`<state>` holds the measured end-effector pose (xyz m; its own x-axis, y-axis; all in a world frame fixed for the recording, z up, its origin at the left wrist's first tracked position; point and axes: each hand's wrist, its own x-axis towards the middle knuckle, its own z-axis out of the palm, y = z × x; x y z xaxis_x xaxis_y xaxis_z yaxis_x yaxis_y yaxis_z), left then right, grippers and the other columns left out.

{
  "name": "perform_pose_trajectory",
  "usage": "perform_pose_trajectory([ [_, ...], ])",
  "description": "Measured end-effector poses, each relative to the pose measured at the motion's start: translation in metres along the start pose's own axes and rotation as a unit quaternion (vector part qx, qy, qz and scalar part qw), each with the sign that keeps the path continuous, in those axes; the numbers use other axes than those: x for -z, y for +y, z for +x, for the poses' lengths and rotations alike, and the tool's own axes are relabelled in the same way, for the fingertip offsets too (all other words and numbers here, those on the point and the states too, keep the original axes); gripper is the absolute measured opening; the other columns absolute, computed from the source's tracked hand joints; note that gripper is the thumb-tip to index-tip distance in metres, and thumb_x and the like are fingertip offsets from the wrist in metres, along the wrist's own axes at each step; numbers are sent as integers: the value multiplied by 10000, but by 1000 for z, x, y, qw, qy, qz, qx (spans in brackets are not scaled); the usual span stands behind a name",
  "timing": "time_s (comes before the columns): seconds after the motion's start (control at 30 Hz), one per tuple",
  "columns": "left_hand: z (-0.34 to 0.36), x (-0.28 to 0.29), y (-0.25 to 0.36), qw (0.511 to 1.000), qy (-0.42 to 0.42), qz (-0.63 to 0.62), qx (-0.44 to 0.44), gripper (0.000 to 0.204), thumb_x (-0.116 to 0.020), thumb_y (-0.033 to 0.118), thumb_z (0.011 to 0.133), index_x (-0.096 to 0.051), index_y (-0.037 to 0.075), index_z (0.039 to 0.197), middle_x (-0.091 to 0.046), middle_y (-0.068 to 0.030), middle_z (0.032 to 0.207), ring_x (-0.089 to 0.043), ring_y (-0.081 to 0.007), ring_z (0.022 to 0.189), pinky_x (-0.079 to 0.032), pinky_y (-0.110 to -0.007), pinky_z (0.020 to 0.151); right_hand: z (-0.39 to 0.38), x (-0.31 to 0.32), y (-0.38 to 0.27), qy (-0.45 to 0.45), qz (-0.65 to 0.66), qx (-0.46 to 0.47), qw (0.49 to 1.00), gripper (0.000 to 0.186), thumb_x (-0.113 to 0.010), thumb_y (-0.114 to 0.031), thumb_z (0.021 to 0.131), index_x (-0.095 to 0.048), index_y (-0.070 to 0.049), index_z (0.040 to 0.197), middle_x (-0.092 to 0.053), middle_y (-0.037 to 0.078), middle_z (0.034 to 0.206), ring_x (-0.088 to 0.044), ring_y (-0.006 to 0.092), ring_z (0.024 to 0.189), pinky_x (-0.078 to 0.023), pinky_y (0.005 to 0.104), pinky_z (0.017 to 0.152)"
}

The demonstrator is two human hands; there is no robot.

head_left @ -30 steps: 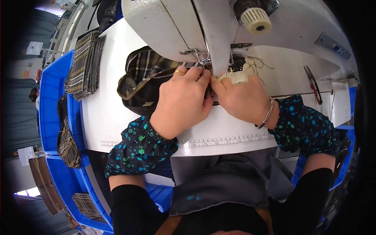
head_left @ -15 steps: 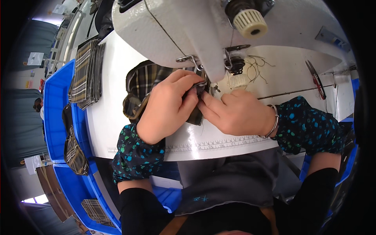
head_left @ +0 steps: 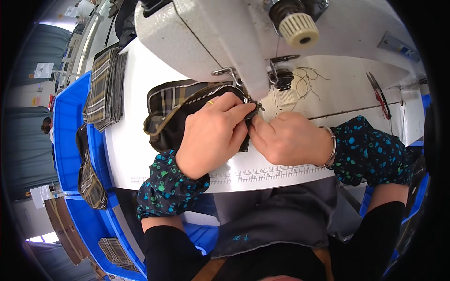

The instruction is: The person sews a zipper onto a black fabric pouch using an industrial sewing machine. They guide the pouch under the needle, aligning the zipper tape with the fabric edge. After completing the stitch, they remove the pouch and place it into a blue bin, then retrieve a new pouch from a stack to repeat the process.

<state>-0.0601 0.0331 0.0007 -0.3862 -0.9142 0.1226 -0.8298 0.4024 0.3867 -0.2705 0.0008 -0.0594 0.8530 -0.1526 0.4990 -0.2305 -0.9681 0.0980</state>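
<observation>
White sewing table (head_left: pixel 140 159), sewing machine (head_left: pixel 220 42) above. Left hand (head_left: pixel 213 136) pressed on plaid zipper pouch (head_left: pixel 173 110), fingertips pinching its end near needle. Right hand (head_left: pixel 290 140) pinching same end, touching left. Plaid pieces (head_left: pixel 105 89) stacked beside blue bin (head_left: pixel 68 126).

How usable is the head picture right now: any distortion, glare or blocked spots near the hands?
Head view: fisheye bends the table edge and leaves black corners; lighting is even, with no harsh glare on the white sewing machine; left hand and right hand look sharp but hide part of the plaid pouch.
</observation>
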Motion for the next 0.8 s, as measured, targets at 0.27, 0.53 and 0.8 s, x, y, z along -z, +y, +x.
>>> perform_pose_trajectory([
  [0.27,4,-8,3,999,29,8,-13,299,-678,30,839,-756,41,1127,-693,-91,1045,-705,-315,880,-584,-393,741,-1,1,2,-12,-18,-19,1000,181,-690,-146,779,-728,-13,895,-674,113,864,-611,154,576,-471,299,502],
  [0.53,-12,-5,8,987,16,154,-40,580,-710,-29,703,-701,94,1270,-643,-81,1222,-659,-295,1084,-586,-388,788,1,-3,8,35,-7,-49,998,101,-687,-131,772,-660,-34,759,-555,37,650,-573,148,489,-430,310,434],
  [0.8,-7,-11,-3,991,45,110,-56,574,-708,-51,652,-773,123,1195,-557,-49,931,-654,-253,818,-545,-376,670,1,1,0,30,-33,-26,999,133,-670,-142,765,-665,-9,769,-567,70,672,-575,146,497,-440,301,445],
])
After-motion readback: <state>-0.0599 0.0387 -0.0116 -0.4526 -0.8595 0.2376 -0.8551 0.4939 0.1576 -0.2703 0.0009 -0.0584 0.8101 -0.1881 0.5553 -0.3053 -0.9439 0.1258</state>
